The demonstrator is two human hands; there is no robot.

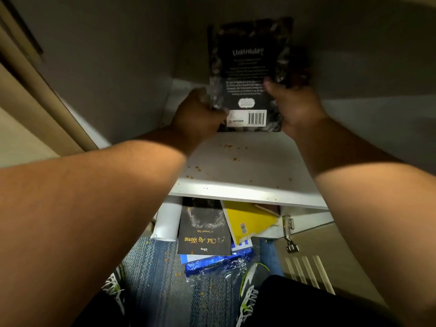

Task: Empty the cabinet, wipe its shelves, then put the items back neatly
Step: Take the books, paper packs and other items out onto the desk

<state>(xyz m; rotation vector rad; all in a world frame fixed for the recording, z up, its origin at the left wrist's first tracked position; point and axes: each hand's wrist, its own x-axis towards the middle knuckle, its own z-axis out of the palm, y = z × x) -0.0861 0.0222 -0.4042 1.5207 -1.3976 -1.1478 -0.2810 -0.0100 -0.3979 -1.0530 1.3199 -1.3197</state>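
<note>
Item: black paperback book [245, 67], back cover towards the camera, dark mottled border, title "Unbirthday" in pale lettering, blocks of small white text, and a white label with a barcode at the lower edge.
Position: held upright inside the cabinet [106, 79], over the rear part of the white shelf [247, 166]; whether its lower edge touched the shelf could not be told.
Left hands entry: left hand [198, 112] gripped the book at its lower left edge, fingers curled round it.
Right hands entry: right hand [295, 107] gripped the right edge, thumb laid on the cover.
Books counted: three. One in the hands; one black book [204, 230] titled "As Old As Time", lying below the shelf and jutting out over the floor; one yellow-covered book [247, 220] just beside it, tilted, with a barcode sticker.
Shelf surface: white, strewn with small orange crumbs [227, 146], too many and too fine to count.
White paper roll [166, 220]: one, left of the black book.
Blue packet in crinkled clear wrap [212, 264]: one, partly under the black book.
Metal hinge [289, 232]: one, on the right, below the shelf.
Floor: blue woven carpet [151, 279], with a few orange crumbs.
Shoes: two, the right shoe [250, 286] and the left shoe [115, 286], white and dark.
</note>
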